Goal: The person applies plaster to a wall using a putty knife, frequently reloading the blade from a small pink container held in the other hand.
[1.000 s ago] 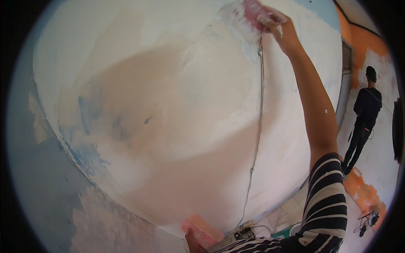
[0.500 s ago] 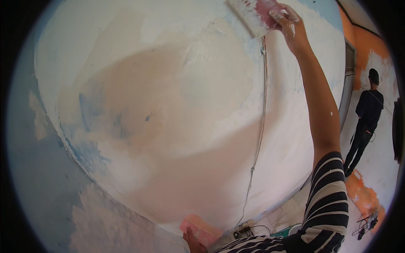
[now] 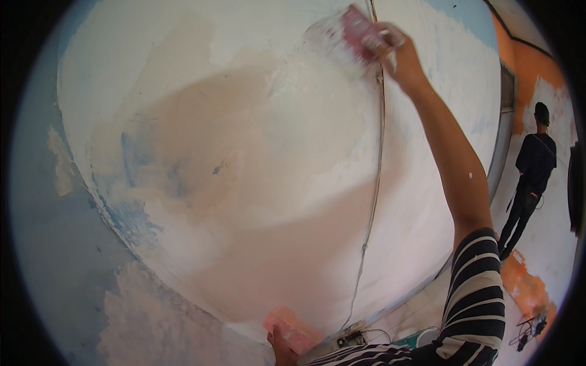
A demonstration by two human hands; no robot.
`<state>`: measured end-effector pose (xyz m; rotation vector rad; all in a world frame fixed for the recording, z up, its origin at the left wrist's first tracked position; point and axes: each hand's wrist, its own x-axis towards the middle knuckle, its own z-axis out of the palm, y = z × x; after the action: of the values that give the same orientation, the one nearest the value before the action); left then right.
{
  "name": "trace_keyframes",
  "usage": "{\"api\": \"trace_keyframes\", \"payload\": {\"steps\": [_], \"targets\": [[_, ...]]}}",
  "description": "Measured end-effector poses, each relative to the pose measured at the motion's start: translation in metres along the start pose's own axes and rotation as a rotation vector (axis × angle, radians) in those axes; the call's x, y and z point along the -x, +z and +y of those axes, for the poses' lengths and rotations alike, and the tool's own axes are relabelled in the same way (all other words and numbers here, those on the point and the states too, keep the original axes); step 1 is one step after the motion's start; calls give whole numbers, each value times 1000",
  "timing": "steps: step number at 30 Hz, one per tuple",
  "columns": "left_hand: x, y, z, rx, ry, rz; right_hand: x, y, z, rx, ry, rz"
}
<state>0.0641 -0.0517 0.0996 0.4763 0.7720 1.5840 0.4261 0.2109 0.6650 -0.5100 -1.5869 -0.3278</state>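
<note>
My right hand is raised to the upper middle of the white, patchy wall, gripping a reddish scraper smeared with white paste, its blurred blade against or very close to the wall. A thin cable runs down the wall just below that hand. At the bottom, my left hand holds a pink rectangular plastic tool, low in front of the wall, with some pale smears on it.
A person in dark clothes stands at right, back to me, facing an orange and white wall. A bluish wall meets mine at left. A door frame, floor tiles, cords and a round container lie to the right.
My right hand and scraper have come down and, since half a second ago, a little to the left along the wall. My left hand with the pink tool has barely moved.
</note>
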Motion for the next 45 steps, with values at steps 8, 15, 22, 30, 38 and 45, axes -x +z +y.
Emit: {"api": "trace_keyframes", "payload": {"steps": [8, 15, 22, 30, 38, 45], "targets": [[7, -31, -4, 108, 79, 139, 29, 14, -53, -87, -12, -147], [11, -18, 21, 181, 143, 87, 11, -13, -22, -336, 184, 321], [10, -35, 12, 148, 131, 103, 21, -6, -8, 95, -33, 164], [9, -49, 4, 109, 149, -35, 49, 45, -55, -58, 53, -38], [19, -23, 19, 192, 110, -33, 24, -10, -11, -546, 183, 402], [24, -27, 32, 210, 84, 45, 20, 9, -1, 119, -13, 221]]}}
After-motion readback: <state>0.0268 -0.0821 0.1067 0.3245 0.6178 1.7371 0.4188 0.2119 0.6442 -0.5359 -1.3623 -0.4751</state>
